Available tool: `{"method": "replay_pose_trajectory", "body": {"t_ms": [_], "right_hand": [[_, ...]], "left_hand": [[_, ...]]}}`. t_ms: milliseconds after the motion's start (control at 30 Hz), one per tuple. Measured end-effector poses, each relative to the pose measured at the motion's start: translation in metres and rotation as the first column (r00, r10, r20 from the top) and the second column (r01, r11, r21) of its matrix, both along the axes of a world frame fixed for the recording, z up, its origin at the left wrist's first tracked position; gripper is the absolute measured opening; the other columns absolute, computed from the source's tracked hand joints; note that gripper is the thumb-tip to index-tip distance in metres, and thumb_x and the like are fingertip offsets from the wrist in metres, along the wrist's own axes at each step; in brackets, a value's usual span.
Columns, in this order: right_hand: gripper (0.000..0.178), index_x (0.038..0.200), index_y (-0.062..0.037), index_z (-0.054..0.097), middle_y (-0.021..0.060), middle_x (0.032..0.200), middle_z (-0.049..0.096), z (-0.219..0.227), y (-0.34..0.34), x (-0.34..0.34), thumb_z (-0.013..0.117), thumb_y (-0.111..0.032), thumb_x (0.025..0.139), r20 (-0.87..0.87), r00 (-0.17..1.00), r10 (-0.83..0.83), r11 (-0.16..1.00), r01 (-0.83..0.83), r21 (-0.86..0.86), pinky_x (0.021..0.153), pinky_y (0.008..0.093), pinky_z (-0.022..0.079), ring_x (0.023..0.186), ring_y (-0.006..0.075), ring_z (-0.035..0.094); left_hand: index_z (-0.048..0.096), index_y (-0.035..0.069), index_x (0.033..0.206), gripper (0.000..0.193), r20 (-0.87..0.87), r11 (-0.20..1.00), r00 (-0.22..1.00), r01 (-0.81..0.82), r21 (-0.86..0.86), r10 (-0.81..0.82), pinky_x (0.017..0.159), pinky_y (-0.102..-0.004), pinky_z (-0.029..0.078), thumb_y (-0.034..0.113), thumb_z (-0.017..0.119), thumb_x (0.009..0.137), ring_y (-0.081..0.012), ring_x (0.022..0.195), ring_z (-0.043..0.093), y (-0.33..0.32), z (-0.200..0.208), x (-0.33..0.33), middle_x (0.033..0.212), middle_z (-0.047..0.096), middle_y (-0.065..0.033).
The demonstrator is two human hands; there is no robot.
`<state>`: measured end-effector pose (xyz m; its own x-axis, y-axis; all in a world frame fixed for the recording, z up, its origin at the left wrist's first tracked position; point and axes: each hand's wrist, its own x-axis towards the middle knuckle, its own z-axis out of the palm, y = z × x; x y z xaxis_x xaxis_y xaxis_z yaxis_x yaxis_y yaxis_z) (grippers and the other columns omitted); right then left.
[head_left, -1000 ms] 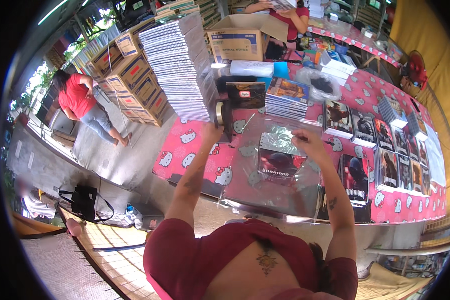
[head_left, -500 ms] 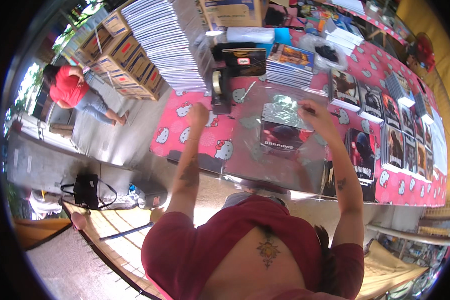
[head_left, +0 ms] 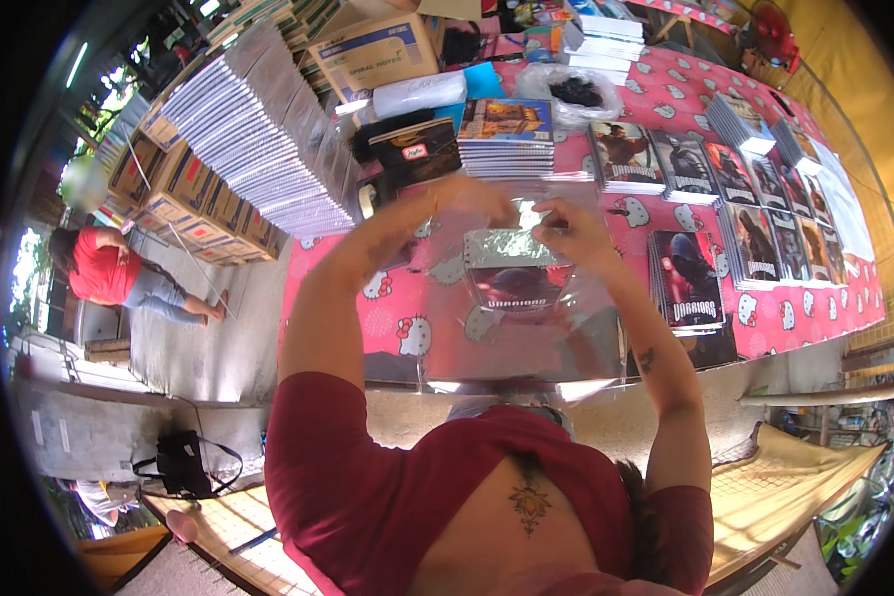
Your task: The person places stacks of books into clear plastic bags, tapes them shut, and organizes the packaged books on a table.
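Observation:
A notebook with a dark red and black cover lies on the table in front of me, under a clear plastic sheet. The plastic is folded over its far part and shines there. At that fold my left hand reaches in from the left, fingers closed together; what they pinch is too small to make out. Just right of it, my right hand has its fingertips pinched on the plastic. Behind my left forearm a black tape dispenser is mostly hidden.
A tall stack of notebooks stands at the left, near a cardboard box. Stacked notebooks sit beyond my hands. More dark-covered ones stand in rows at the right. A person in a red shirt stands far left.
My left hand has moved from beside the tape dispenser rightward to the plastic fold. My right hand has shifted slightly left, and the view has turned a little.

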<state>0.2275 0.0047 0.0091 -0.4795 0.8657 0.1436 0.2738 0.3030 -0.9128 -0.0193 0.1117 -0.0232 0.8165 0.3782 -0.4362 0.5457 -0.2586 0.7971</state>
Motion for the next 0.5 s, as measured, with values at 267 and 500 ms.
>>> {"method": "replay_pose_trajectory", "body": {"t_ms": [267, 500], "right_hand": [[0.039, 0.120, -0.0081, 0.059, 0.0104, 0.100, 0.060, -0.001, -0.016, 0.004, 0.072, -0.021, 0.086, -0.140, 0.963, -0.229, 0.962, 0.246, 0.122, 0.078, 0.0341, 0.050, 0.094, 0.0201, 0.059], [0.045, 0.125, -0.0099, 0.057, 0.0096, 0.116, 0.060, 0.003, -0.135, -0.022, 0.063, -0.041, 0.094, -0.062, 0.778, 0.625, 0.719, -0.605, -0.341, 0.093, 0.0388, 0.047, 0.105, 0.0223, 0.058]], "left_hand": [[0.068, -0.001, 0.110, 0.029, 0.230, 0.896, 0.879, -0.441, 0.057, 0.418, 0.086, -0.0344, 0.051, 0.015, 0.069, 0.085, -0.0157, 0.095, 0.063, -0.047, 0.030, 0.006, 0.107, 0.069, -0.0102], [0.062, -0.001, 0.104, 0.062, -0.058, 0.442, 0.929, -0.119, 0.889, 0.366, 0.083, -0.0452, 0.051, 0.043, 0.080, 0.064, -0.0379, 0.100, 0.061, -0.155, 0.072, 0.058, 0.108, 0.063, -0.0199]]}}
